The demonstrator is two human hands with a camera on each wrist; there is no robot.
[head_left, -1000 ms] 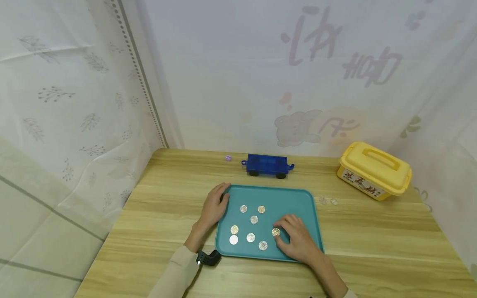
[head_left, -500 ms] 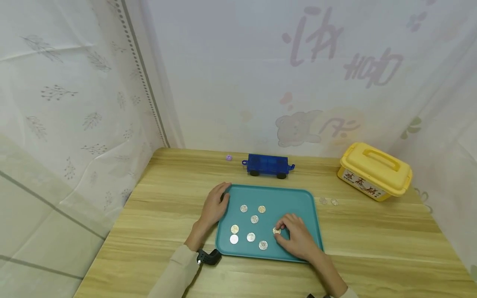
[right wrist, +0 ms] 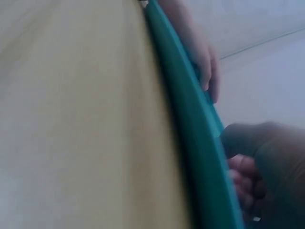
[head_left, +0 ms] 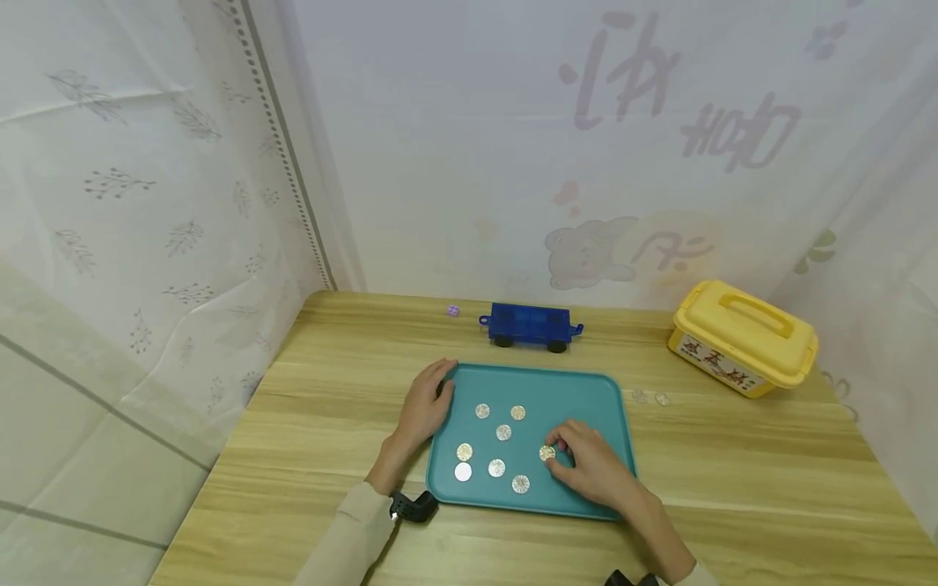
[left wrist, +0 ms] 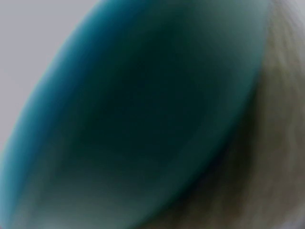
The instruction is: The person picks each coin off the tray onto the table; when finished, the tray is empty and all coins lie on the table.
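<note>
In the head view, my left hand (head_left: 424, 404) rests along the left rim of a teal tray (head_left: 557, 391), its thumb reaching slightly over the edge. My right hand (head_left: 592, 465) is over the tray's right half and pinches a gold-coloured coin (head_left: 546, 453) between thumb and forefinger, at or close to the tray's surface. Several gold and silver coins, such as a silver coin (head_left: 520, 484), lie spread flat over the tray's left and middle. The right wrist view shows the tray's side with right-hand fingers (right wrist: 243, 181) beyond it; the left wrist view is mostly blurred teal.
Behind the tray stands a blue toy wagon (head_left: 531, 324), with a small purple piece (head_left: 453, 311) to its left. A yellow lidded box (head_left: 742, 338) sits at the back right. Two clear discs (head_left: 663, 400) lie just right of the tray on the wooden table (head_left: 740, 472).
The right thumb and forefinger have closed in on the gold-coloured coin, which has shifted very slightly away from the nearby silver coin. My left hand stays at the tray's rim.
</note>
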